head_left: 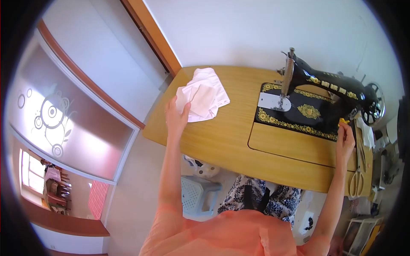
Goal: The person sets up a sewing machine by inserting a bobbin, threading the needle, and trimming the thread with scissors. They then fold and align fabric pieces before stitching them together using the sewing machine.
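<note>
- The black sewing machine took up the right part of my worktop, its long arm standing between me and the white wall.
- Scissors lay near my right wrist, at the worktop's right edge, handles towards me; a crumpled white scrap sat just beside my right hand, below the handwheel.
- Under the worktop, to the left of my knees, stood a pale blue stool.
- Off to my left rose a sliding panel, well apart from the worktop.
- The pale pink cloths lay in a loose, layered pile on the worktop's far left part, well apart from the needle.
- My left hand was at the near left edge of that pile, thumb and fingers spread; I cannot tell whether it pressed on the fabric.
- My right hand pinched a small yellow piece between its fingertips, by the right end of the machine's bed; what it was made of, I cannot tell.
- The cloths looked soft and thin, with irregular, folded outlines.
- The worktop was smooth yellow-brown wood with rounded corners.
- Gold floral patterns ran over the machine's glossy black bed, beside a shiny metal plate.
- The stool's seat was dotted with holes; the panel was frosted, decorated with rings.
</note>
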{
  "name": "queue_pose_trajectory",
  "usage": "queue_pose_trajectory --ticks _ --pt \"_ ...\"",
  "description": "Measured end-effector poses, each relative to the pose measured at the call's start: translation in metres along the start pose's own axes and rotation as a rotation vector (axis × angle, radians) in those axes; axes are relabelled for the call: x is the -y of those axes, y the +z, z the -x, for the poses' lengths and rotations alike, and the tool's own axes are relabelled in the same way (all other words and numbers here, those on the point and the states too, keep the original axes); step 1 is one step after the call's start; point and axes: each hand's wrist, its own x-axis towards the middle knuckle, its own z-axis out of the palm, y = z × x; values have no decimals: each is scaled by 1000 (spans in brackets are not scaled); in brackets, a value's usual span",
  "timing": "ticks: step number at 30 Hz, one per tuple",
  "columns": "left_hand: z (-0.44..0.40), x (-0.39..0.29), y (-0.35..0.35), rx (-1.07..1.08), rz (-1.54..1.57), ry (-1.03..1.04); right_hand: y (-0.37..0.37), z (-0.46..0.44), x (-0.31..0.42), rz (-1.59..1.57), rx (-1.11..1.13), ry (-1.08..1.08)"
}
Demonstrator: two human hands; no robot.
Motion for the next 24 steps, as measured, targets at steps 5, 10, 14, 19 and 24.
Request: queue_pose_trajectory --ticks 5,10,14,19,24 --pt "-12 17 27 156 -55 -78 5 4 8 8 111 -68" --pt "-4 9 23 201 -129 -43 5 5 16 54 176 -92" --pt "10 -9 2 281 -58 -54 11 8 26 31 213 -195" --pt "34 -15 -13 178 38 27 27 14 66 -36 390 -297" --pt "39 -22 -16 176 38 0 58 23 104 -189 488 -403"
